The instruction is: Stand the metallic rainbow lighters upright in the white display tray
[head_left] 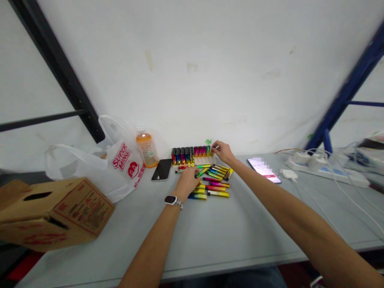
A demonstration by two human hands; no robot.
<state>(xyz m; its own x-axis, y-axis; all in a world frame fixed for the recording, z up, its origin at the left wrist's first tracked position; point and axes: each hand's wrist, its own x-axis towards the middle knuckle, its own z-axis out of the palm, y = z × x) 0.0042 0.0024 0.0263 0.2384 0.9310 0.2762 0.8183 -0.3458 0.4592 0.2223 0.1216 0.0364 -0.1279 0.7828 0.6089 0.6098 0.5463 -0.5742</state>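
Shiny multicoloured lighters [183, 156] stand upright in packed rows at the left of a pale tray [205, 161] near the wall. A shorter row of pink and green ones [202, 151] stands along its back edge. My right hand [223, 152] pinches a gold lighter [212, 152] at the back right end of that row. My left hand [189, 180], with a watch on the wrist, is closed on a green lighter [201, 172] in front of the tray. Several loose lighters [217, 188] lie flat on the table, partly beside and beyond my left fingers.
A dark phone [162, 169], an orange drink bottle [147, 148], a white plastic bag [120, 160] and a cardboard box [57, 212] are on the left. A lit phone [264, 171], a white charger [289, 174] and a power strip [330, 172] with cables lie on the right.
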